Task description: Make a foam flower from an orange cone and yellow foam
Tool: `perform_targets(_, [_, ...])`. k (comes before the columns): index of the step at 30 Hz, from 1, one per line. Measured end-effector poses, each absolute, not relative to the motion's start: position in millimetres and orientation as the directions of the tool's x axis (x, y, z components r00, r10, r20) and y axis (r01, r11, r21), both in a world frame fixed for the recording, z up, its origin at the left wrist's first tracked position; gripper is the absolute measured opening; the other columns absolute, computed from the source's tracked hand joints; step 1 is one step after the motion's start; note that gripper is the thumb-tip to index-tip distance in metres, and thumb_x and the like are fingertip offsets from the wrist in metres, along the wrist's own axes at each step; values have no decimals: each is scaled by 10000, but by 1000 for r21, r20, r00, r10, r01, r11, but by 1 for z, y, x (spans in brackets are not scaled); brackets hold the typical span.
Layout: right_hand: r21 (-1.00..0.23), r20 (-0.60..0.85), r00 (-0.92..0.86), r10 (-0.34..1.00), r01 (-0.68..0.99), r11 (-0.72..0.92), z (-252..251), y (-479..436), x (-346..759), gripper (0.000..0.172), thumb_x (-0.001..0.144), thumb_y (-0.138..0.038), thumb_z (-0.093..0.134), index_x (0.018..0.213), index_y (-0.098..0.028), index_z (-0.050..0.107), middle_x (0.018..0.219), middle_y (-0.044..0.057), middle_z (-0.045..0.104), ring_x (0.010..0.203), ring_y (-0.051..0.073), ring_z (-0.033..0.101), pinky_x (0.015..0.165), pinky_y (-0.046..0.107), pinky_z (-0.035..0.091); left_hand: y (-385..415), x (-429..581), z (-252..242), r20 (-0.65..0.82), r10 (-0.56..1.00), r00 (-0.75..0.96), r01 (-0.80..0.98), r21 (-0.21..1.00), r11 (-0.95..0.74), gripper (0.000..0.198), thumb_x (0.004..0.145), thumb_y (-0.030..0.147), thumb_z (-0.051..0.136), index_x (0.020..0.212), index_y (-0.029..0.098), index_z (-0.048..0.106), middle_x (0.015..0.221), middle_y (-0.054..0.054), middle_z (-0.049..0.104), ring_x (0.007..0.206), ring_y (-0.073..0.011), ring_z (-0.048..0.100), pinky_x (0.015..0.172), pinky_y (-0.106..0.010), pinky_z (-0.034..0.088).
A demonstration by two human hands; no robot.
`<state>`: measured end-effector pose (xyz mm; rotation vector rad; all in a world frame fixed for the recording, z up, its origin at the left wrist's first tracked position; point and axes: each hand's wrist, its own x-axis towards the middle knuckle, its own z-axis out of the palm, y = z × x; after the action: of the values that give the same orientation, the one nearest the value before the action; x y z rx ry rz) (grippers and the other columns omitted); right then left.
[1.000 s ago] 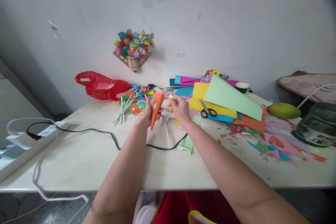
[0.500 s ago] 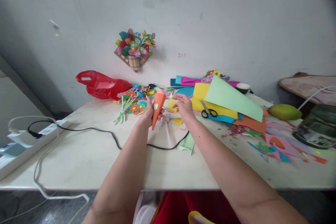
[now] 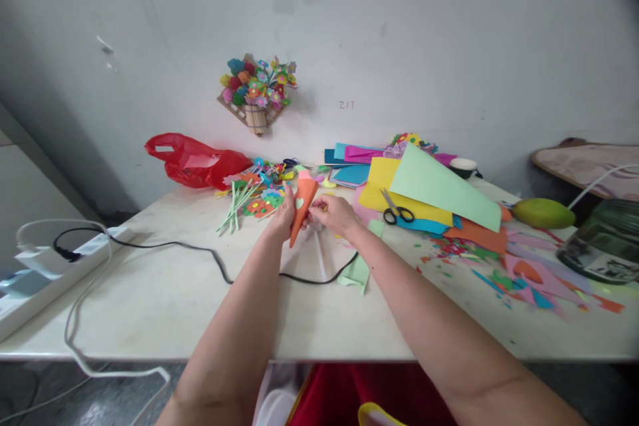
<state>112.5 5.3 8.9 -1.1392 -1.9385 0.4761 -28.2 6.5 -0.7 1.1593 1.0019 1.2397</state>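
Observation:
My left hand is closed around an orange paper cone, its narrow end pointing down. On the cone's side is a pale green heart, and pale green material shows at its wide top. My right hand is just right of the cone, thumb and fingers pinched together. Whatever lies between those fingertips is too small to make out. Under the hands, a white stick and a black cable lie on the table.
Green strips, paper flowers and a red plastic bag are on the left. Scissors rest on yellow sheets beside a pale green sheet. A glass jar and a power strip stand at the sides.
My right hand has come down and left to the cone's side, its spread fingers closing into a pinch. The left hand still holds the cone, almost in place.

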Motion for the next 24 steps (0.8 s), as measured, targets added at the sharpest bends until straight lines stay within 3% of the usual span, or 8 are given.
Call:
perform_targets(4, [-496, 495, -305, 813, 669, 553, 10, 2, 112, 125, 752, -323, 567, 753, -225, 645, 771, 12, 690, 676, 158, 589, 615, 258, 391, 8, -28, -2, 58, 993, 100, -118, 992, -46, 697, 733, 771, 200, 669, 167, 543, 425, -26, 482, 340, -115, 448, 349, -223, 345])
perform_targets(8, [-542, 515, -314, 798, 602, 587, 6, 5, 111, 110, 753, -222, 538, 712, -214, 640, 703, -5, 674, 630, 134, 567, 586, 239, 377, 7, -28, -2, 87, 986, 142, -104, 992, -73, 640, 759, 734, 255, 635, 171, 534, 459, -32, 497, 343, -97, 429, 336, -209, 307])
perform_targets(11, [-688, 527, -295, 797, 402, 604, 2, 10, 110, 112, 742, -222, 529, 668, -191, 608, 629, -19, 631, 564, 110, 538, 556, 223, 386, 7, -29, -2, 95, 984, 153, -116, 990, -78, 624, 754, 732, 286, 608, 169, 513, 470, -27, 493, 332, -81, 405, 323, -200, 272])
perform_targets(15, [-848, 514, -235, 825, 7, 530, 4, 13, 110, 123, 722, -276, 558, 647, -180, 571, 551, -46, 555, 467, 79, 479, 483, 205, 389, 7, -29, -1, 57, 992, 108, -131, 990, -43, 638, 732, 756, 286, 674, 167, 523, 478, -25, 507, 332, -85, 414, 322, -193, 261])
perform_targets(17, [-872, 487, -204, 849, -176, 457, 9, 12, 112, 133, 704, -308, 597, 675, -180, 581, 558, -48, 563, 459, 77, 487, 456, 200, 396, 7, -30, -1, 37, 993, 108, -139, 990, -22, 663, 724, 770, 260, 698, 165, 529, 484, -30, 519, 331, -89, 419, 323, -194, 259])
perform_targets(20, [-860, 422, -240, 874, -412, 302, 17, 9, 116, 170, 672, -331, 648, 738, -185, 592, 755, -5, 661, 584, 108, 601, 495, 219, 465, 8, -30, -1, 4, 993, 120, -165, 986, 16, 694, 714, 785, 220, 689, 162, 524, 482, -34, 520, 325, -88, 415, 324, -194, 255])
perform_targets(22, [-839, 381, -290, 878, -507, 197, 20, 8, 118, 189, 661, -335, 665, 745, -189, 580, 831, 16, 680, 675, 138, 645, 574, 259, 517, 9, -31, -1, -13, 991, 134, -197, 980, 39, 701, 710, 790, 204, 702, 163, 518, 478, -34, 519, 319, -84, 400, 322, -193, 249])
perform_targets(24, [-811, 366, -285, 886, -565, 153, 23, 8, 121, 179, 667, -330, 665, 733, -193, 571, 773, 17, 684, 685, 150, 656, 651, 301, 540, 10, -32, -2, -27, 988, 150, -233, 970, 61, 704, 705, 797, 190, 722, 168, 506, 472, -32, 517, 311, -81, 379, 317, -190, 234])
